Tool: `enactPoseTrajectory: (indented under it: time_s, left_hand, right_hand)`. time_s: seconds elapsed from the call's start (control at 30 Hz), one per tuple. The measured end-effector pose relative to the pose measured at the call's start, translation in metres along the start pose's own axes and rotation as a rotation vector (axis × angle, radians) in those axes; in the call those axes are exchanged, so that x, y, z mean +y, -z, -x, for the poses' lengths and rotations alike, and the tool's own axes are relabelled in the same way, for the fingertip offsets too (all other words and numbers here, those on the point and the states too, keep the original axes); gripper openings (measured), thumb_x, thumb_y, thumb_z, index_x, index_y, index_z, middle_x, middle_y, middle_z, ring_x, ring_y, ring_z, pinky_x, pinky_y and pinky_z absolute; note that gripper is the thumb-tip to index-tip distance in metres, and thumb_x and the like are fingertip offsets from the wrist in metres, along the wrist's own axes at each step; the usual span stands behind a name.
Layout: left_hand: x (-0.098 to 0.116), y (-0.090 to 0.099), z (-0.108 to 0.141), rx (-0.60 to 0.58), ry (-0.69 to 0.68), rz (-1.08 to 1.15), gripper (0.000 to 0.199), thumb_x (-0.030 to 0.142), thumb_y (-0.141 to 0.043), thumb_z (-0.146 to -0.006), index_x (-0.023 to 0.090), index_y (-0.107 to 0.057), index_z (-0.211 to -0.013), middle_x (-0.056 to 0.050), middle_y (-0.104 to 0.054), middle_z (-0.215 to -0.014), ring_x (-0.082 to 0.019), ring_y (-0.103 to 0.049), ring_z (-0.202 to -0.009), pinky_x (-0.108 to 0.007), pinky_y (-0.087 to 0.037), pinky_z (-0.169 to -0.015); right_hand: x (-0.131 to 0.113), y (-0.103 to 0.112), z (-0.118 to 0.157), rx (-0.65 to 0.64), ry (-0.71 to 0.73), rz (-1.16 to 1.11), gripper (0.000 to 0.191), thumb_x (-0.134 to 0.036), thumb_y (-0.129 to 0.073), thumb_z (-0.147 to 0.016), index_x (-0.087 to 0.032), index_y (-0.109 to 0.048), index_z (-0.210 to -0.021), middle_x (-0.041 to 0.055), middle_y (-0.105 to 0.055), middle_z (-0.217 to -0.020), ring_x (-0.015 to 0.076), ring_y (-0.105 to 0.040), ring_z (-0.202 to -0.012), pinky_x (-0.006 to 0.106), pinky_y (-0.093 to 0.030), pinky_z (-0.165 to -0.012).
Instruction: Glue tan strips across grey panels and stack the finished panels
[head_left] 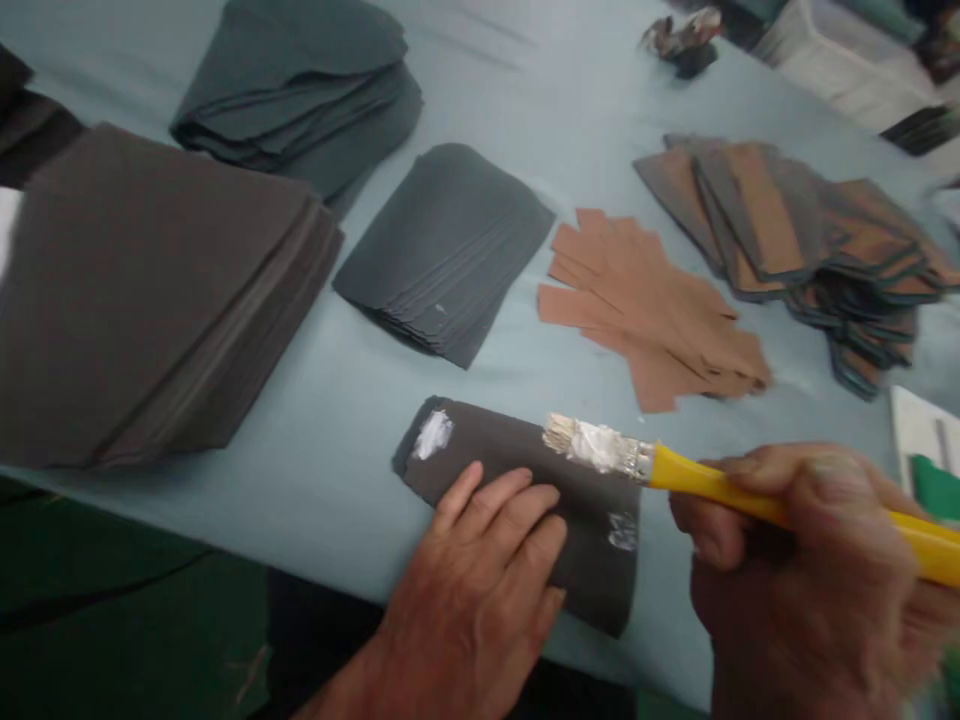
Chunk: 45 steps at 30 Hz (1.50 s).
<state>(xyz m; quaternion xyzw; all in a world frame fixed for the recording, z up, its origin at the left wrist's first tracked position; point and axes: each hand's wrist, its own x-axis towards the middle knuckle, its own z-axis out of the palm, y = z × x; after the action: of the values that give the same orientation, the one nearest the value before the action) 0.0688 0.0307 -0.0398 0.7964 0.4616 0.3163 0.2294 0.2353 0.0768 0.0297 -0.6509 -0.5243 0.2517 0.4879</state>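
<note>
A dark brown sheet piece (577, 570) lies near the table's front edge, with a dark grey edge showing under its left end. White paste is smeared at its left end, and a thinner smear shows near its right end. My left hand (487, 570) rests flat on the piece with the fingers stretched out. In my right hand (817, 570) is a paintbrush (697, 475) with a yellow handle, gripped between thumb and fingers. White paste coats its bristles, which are over the upper edge of the piece; I cannot tell whether they touch it.
Beyond the piece lie a fanned grey stack (450, 240) and loose tan strips (652, 300). A large brown stack (142, 300) sits left, with dark green-grey sheets (300, 90) behind. Brown-and-tan panels (780, 210) pile up at right, and a white container (847, 60) stands far right.
</note>
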Motion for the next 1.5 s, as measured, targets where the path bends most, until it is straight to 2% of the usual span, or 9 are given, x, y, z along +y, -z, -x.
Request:
enactPoseTrajectory:
  time_s: [0.1,0.27,0.43,0.67,0.87,1.13,1.37,1.5]
  left_hand:
    - [-0.001,-0.001,-0.004,0.014,-0.028,-0.029,0.026,0.017,-0.056,-0.102,0.021,-0.067,-0.125,0.000,-0.074,-0.137,-0.020,-0.060,-0.136,-0.040,-0.024,-0.130]
    - [-0.002,-0.003,-0.006,0.013,-0.041,-0.057,0.023,0.022,-0.053,-0.105,0.023,-0.068,-0.124,-0.001,-0.074,-0.135,-0.022,-0.061,-0.134,-0.042,-0.027,-0.128]
    - [-0.004,0.002,-0.006,-0.065,-0.124,-0.186,0.025,0.020,-0.053,-0.104,0.021,-0.064,-0.127,-0.005,-0.072,-0.136,-0.023,-0.056,-0.138,-0.043,-0.023,-0.128]
    - [-0.007,0.008,-0.008,-0.144,-0.199,-0.266,0.027,0.021,-0.053,-0.104,0.019,-0.061,-0.129,-0.010,-0.069,-0.137,-0.024,-0.051,-0.140,-0.042,-0.019,-0.129]
    - [-0.007,0.007,-0.009,-0.142,-0.204,-0.277,0.027,0.021,-0.054,-0.103,0.019,-0.061,-0.129,-0.010,-0.069,-0.136,-0.023,-0.050,-0.140,-0.041,-0.019,-0.130]
    - [-0.007,0.007,-0.009,-0.134,-0.196,-0.288,0.026,0.023,-0.053,-0.104,0.022,-0.061,-0.128,-0.008,-0.071,-0.135,-0.024,-0.055,-0.138,-0.043,-0.024,-0.127]
    - [-0.006,0.007,-0.008,-0.136,-0.180,-0.272,0.026,0.020,-0.054,-0.103,0.022,-0.062,-0.128,-0.008,-0.071,-0.136,-0.023,-0.053,-0.139,-0.042,-0.022,-0.128]
    - [-0.006,0.007,-0.009,-0.129,-0.187,-0.271,0.026,0.020,-0.055,-0.103,0.021,-0.062,-0.128,-0.009,-0.071,-0.135,-0.023,-0.052,-0.139,-0.041,-0.020,-0.129]
  right_hand:
    - [0.015,0.026,0.002,0.151,-0.086,-0.157,0.028,-0.033,-0.066,-0.096,-0.023,-0.066,-0.071,-0.0056,-0.052,-0.044,0.0101,-0.046,-0.035,0.023,-0.034,-0.039]
    - [0.044,0.068,0.024,0.244,-0.154,-0.158,0.031,-0.040,-0.074,-0.091,-0.022,-0.067,-0.068,-0.0048,-0.051,-0.042,0.0102,-0.044,-0.034,0.023,-0.032,-0.038]
    - [0.064,0.087,0.045,0.241,-0.184,-0.156,0.032,-0.041,-0.072,-0.095,-0.021,-0.065,-0.070,-0.0051,-0.050,-0.044,0.0103,-0.043,-0.034,0.023,-0.031,-0.038]
    - [0.066,0.082,0.050,0.169,-0.200,-0.190,0.040,-0.047,-0.067,-0.100,-0.021,-0.062,-0.070,-0.0051,-0.050,-0.048,0.0081,-0.041,-0.035,0.021,-0.030,-0.037]
    - [0.064,0.073,0.045,0.097,-0.146,-0.098,0.044,-0.048,-0.061,-0.104,-0.020,-0.064,-0.070,-0.0061,-0.048,-0.043,0.0077,-0.040,-0.034,0.019,-0.029,-0.035]
    - [0.058,0.068,0.038,0.227,-0.101,-0.080,0.041,-0.046,-0.063,-0.102,-0.019,-0.064,-0.071,-0.0068,-0.049,-0.045,0.0067,-0.041,-0.035,0.019,-0.031,-0.036]
    - [0.053,0.068,0.041,0.169,-0.217,-0.088,0.046,-0.051,-0.064,-0.101,-0.019,-0.062,-0.068,-0.0064,-0.046,-0.043,0.0068,-0.039,-0.033,0.019,-0.025,-0.034]
    - [0.050,0.068,0.043,0.149,-0.257,-0.064,0.047,-0.054,-0.063,-0.100,-0.020,-0.061,-0.067,-0.0064,-0.046,-0.044,0.0071,-0.039,-0.035,0.019,-0.029,-0.036]
